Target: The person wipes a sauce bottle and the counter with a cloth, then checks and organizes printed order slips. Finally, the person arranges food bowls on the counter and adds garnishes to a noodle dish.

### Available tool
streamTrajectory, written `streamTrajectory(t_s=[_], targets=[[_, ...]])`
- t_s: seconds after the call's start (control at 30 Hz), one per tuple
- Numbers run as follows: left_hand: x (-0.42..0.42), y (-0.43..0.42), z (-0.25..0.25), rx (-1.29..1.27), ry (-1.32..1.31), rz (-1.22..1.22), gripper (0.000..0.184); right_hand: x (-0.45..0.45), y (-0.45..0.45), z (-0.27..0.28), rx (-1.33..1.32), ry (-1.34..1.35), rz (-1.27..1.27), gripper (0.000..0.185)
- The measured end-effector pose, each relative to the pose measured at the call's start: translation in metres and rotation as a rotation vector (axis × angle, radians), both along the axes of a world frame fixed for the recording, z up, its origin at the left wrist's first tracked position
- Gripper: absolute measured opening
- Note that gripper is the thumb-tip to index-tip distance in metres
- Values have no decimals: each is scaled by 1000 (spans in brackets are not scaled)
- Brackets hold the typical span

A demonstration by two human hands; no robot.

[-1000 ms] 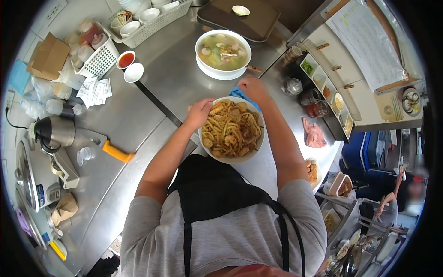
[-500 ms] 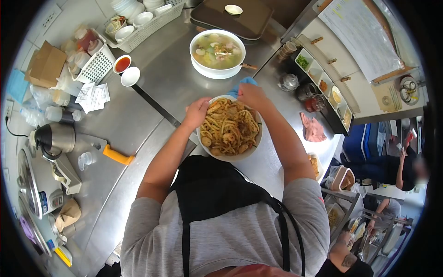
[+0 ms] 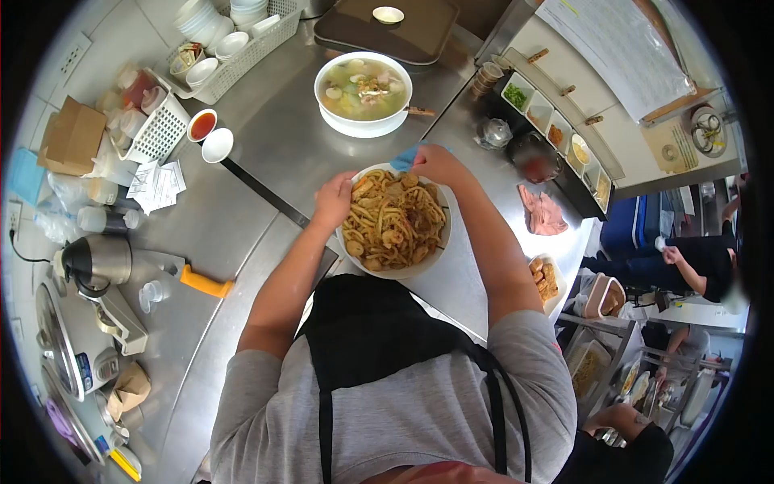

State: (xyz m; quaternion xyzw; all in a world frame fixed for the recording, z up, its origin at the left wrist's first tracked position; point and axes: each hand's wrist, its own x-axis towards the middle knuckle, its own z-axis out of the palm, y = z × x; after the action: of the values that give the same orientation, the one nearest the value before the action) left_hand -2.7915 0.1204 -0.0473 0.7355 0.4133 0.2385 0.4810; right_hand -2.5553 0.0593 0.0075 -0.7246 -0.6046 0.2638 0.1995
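Observation:
A white bowl of noodles (image 3: 395, 222) is close in front of my apron. My left hand (image 3: 332, 202) grips the bowl's upper left rim, its fingers pressed together. At the upper right rim my right hand (image 3: 434, 164) is closed on a blue cloth (image 3: 405, 157), which touches the rim. Beyond the bowl stands a white bowl of soup (image 3: 364, 90) on a white plate, with a wooden clip beside it on the right.
Left are two small dishes (image 3: 218, 146), a white basket (image 3: 158, 129), a kettle (image 3: 101, 260) and an orange-handled tool (image 3: 206, 281). Right are a topping tray (image 3: 556, 133), a pink cloth (image 3: 542, 211) and fried food (image 3: 544, 280). Other people (image 3: 693, 262) stand farther right.
The blue cloth in my right hand has shifted left along the bowl's rim. The view has turned slightly, so the counter items appear displaced. People at the right have moved.

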Motion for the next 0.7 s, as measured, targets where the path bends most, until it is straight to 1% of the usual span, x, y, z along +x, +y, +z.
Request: streamTrajectory(t_s=[0.03,0.13,0.2,0.23,0.27,0.33,0.43,0.47,0.57,0.67,0.7], targets=[[0,0,1,9,-16,8,27,3,-6,2,-8,25,-22,18],[-6,-13,6,237,-21,96,25,11,-32,14,-148,168,-144,21],[-11,-23,3,86,-132,164,25,20,-53,29,-105,311,-196,24],[-11,-23,3,14,-189,199,25,27,-63,40,-131,399,-267,24],[-13,-19,5,-191,-228,189,25,35,-72,48,-160,488,-341,25],[-20,-6,12,-604,-294,158,25,55,-87,55,-37,444,-397,23],[-7,18,33,-545,-193,148,26,64,-88,58,119,320,-433,22],[2,27,33,-452,-194,34,26,66,-86,59,165,270,-437,21],[36,38,44,-314,-37,-221,29,49,-60,49,124,43,-336,17],[57,41,38,-418,61,-386,31,26,-29,12,192,50,-216,17],[59,42,41,-428,98,-403,32,20,-22,3,216,51,-160,16]])
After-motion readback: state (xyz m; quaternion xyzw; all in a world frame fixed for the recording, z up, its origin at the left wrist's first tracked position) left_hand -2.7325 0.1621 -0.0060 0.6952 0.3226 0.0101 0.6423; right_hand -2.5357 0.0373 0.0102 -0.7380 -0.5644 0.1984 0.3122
